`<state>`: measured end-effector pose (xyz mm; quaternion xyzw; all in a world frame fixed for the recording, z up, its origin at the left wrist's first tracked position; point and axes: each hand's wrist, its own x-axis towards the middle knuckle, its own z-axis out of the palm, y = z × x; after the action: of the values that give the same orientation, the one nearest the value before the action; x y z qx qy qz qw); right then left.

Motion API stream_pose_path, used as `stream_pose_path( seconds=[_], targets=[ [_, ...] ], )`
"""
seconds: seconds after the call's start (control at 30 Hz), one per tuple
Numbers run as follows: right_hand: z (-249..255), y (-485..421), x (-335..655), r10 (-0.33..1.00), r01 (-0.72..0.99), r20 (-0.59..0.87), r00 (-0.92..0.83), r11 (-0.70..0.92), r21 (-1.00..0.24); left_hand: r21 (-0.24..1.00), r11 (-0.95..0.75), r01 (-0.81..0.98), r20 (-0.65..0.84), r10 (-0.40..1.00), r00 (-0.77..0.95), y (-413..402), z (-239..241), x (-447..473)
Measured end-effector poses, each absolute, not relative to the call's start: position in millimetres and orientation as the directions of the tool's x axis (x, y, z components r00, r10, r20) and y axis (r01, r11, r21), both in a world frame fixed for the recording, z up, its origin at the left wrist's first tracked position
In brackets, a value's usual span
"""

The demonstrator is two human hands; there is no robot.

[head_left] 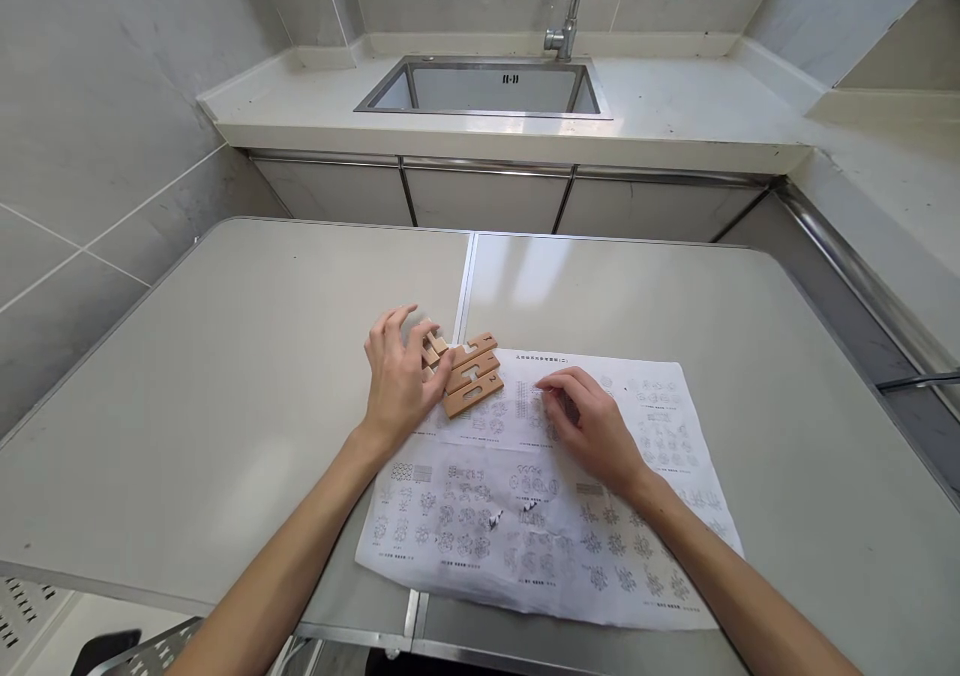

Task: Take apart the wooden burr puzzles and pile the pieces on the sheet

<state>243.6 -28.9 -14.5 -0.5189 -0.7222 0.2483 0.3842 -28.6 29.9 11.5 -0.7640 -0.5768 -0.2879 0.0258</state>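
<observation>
Wooden notched pieces (pixel 466 373) lie under your left hand (pixel 400 376), fingers spread on them; your right hand (pixel 592 424) rests loosely curled, holding nothing, on the printed sheet (pixel 660 426) on the bench (pixel 225 356).

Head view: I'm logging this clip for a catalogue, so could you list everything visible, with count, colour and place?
wooden puzzle pieces: several flat notched ones, exact count unclear, light brown, lying together at the upper left edge of the paper
instruction sheet: one, white with grey printed diagrams, on the table in front of the person
small clips: two tiny black-and-white items, on the lower part of the sheet; too small to identify
folding table: one, pale grey, with a seam down the middle
sink: one, steel, set in the white counter behind the table
tap: one, metallic, behind the sink
left hand: fingers spread, resting on the wooden pieces
right hand: fingertips on the sheet, holding nothing
</observation>
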Motion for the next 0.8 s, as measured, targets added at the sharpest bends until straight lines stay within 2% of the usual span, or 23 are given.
stream_pose_path(
  seconds=[0.13, 0.3, 0.6, 0.8],
  targets=[
    [-15.1, -29.0, 243.6, 0.941, 0.557, 0.295, -0.165, 0.336, -0.76, 0.311, -0.258, 0.915, 0.364, 0.921, 0.136, 34.5, 3.3, -34.5],
    [-15.4, -28.6, 243.8, 0.939, 0.555, 0.3, -0.168, 0.341, -0.759, 0.414, -0.189, 0.891, 0.267, 0.96, 0.08, 38.0, -1.1, -38.3],
    [-13.5, -28.7, 243.7, 0.943, 0.555, 0.286, -0.169, 0.331, -0.763, 0.46, -0.228, 0.858, 0.227, 0.965, 0.134, 36.3, 0.7, -36.4],
    [-13.3, -29.2, 243.3, 0.944, 0.557, 0.286, -0.164, 0.328, -0.763, 0.49, -0.252, 0.835, 0.262, 0.956, 0.135, 36.7, 1.5, -34.8]
  ],
)
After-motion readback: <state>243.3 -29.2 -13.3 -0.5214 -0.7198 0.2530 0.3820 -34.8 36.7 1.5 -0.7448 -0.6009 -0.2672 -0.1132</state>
